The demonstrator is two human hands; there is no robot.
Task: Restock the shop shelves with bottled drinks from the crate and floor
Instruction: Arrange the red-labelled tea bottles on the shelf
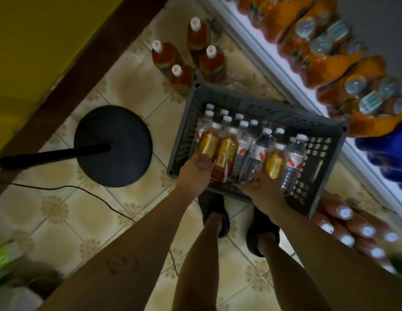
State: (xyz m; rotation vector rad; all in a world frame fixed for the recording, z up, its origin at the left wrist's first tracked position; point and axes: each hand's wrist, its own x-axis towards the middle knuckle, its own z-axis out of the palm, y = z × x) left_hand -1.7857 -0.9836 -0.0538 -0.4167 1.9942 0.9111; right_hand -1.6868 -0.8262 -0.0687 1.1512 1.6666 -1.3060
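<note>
1. four red-drink bottles [164, 57] stand on the floor [67, 212].
2. my left hand [195, 172] curls round one amber bottle [208, 143].
3. the grey crate [314, 176] holds three amber bottles among water bottles.
4. my right hand [261, 187] grips one water bottle [254, 153].

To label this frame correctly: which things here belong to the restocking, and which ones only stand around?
Job: crate, bottles inside, red floor bottles, shelf, left hand, right hand.
Lying about: black stand base, cable, green box.

The head camera looks almost straight down past the person's legs [195, 265] onto the tiled floor [67, 212]. The crate [263, 102] sits mid-frame, close below.
</note>
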